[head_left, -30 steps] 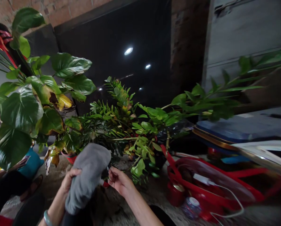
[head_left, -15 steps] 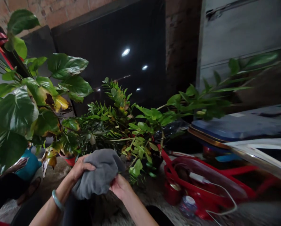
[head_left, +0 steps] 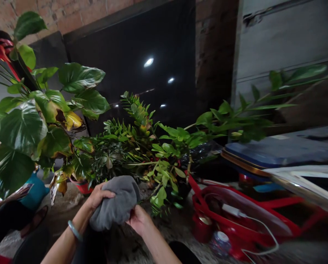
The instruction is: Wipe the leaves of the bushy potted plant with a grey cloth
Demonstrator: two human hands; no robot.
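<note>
A bunched grey cloth (head_left: 117, 203) is held between my two hands, low in the middle of the view. My left hand (head_left: 99, 197), with a pale bangle on its wrist, grips the cloth from the left, thumb on top. At the cloth's lower right edge, my right hand (head_left: 138, 219) pinches it with closed fingers. Whatever may be inside the cloth is hidden. Just beyond my hands stand green potted plants (head_left: 164, 146).
Large leaves (head_left: 23, 126) hang at the left, above a teal object (head_left: 36, 190) and another person's leg and sandal. A red bag (head_left: 246, 216) with a white cable and a small bottle (head_left: 220, 242) sit at the right, below a blue flat case (head_left: 276, 148).
The whole view has shifted slightly, with the scene a little further right. Both hands keep hold of the cloth, whose right side now looks more rounded and tucked in.
</note>
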